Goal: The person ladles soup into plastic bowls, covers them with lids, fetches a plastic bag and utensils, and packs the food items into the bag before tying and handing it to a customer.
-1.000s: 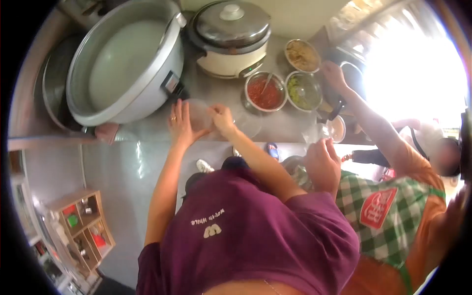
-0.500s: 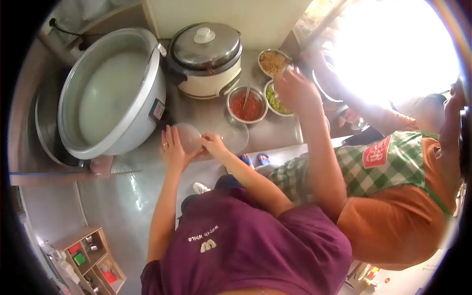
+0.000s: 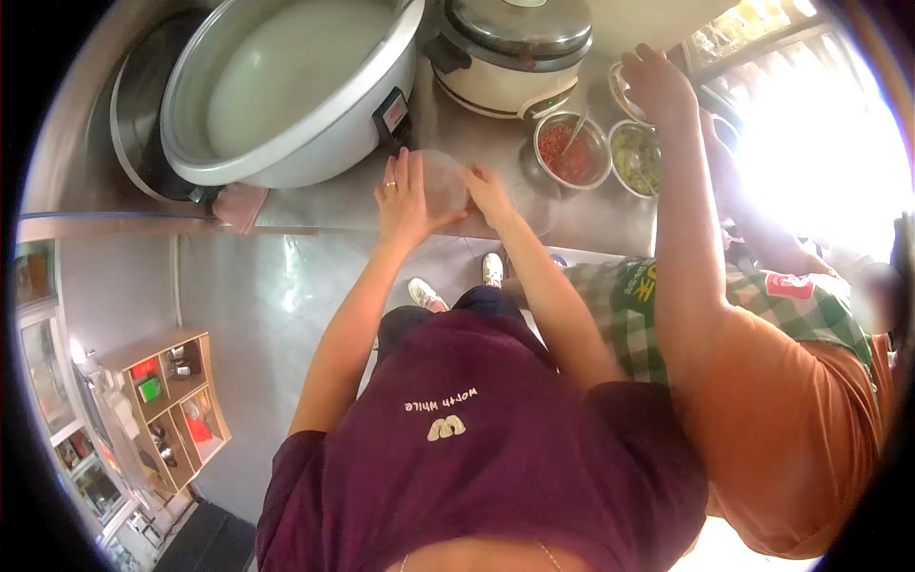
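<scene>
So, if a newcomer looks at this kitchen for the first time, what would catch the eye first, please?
Probably the big open cooker at upper left, then the white glare at right. Near the middle, the chopped red food stands out, and left of it a clear round piece between the left hand and right hand.

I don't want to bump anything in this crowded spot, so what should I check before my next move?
Left hand at clear dish: ok.
Right hand at dish's edge: ok.
Cooker lid on: ok.
Spoon inside red-food bowl: ok.
View of far bowl unblocked: not ok, co-worker's hand covers part.
Dish free of cracks: cannot tell.
</scene>
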`<state>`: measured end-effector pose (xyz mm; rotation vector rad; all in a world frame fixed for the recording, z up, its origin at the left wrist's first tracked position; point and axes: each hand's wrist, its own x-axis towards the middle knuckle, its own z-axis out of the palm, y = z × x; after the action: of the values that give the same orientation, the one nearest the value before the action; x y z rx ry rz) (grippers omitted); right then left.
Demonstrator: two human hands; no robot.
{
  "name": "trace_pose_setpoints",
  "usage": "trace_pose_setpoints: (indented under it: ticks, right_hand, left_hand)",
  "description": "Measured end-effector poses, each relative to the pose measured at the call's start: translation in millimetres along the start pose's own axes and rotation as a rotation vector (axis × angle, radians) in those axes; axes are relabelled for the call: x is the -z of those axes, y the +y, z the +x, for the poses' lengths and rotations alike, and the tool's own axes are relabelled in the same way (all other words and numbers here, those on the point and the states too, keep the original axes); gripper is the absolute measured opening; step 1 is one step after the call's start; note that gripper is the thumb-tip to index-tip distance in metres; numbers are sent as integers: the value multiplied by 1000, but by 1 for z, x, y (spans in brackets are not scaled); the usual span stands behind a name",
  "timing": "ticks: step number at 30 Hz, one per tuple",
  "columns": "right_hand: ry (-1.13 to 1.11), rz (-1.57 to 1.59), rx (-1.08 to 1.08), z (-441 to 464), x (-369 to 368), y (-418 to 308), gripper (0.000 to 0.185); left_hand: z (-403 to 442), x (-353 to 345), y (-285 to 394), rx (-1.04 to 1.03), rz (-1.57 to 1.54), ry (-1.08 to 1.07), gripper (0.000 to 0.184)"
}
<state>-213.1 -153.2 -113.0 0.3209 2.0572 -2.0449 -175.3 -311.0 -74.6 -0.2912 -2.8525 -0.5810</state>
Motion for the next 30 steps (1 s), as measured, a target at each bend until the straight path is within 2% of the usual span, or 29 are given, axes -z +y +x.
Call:
trace_pose_setpoints:
  ticks: [5,8,11,14,17,20,23,26,29,30]
  right_hand:
    - [-54,11,9,10,-4,-3,21]
    - [-88,263,-91,8,-6,-2,21]
    - [-144,252,-159,6,-3,-10,20]
    - [-154,127,-167,4,-6,-28,20]
    - [-202,180,-152,20,-5,-16,20]
    - [-310,80,-200,30,3,-13,25]
    - [-236,245,-194,27,-5,-15,22]
    - [-202,39,-206,35,-7,-24,22]
    - [-200,-225,44,36,-19,-35,21]
    - [-216,-190,3,37,-19,-37,22]
  left_hand:
    - [-3,14,2,43,5,-51,113]
    - [-5,13,-1,27,1,-30,114]
    - [-7,13,-4,-4,-15,26,114]
    - [-7,15,-3,35,9,-13,114]
    - [-7,13,-5,16,-6,12,115]
    - [-6,13,-4,20,-12,10,115]
    - [-5,10,-6,17,-11,17,115]
    - [-5,14,-3,36,11,-9,115]
    - [-5,10,-3,31,30,-10,116]
    - [-5,9,-4,25,33,-4,116]
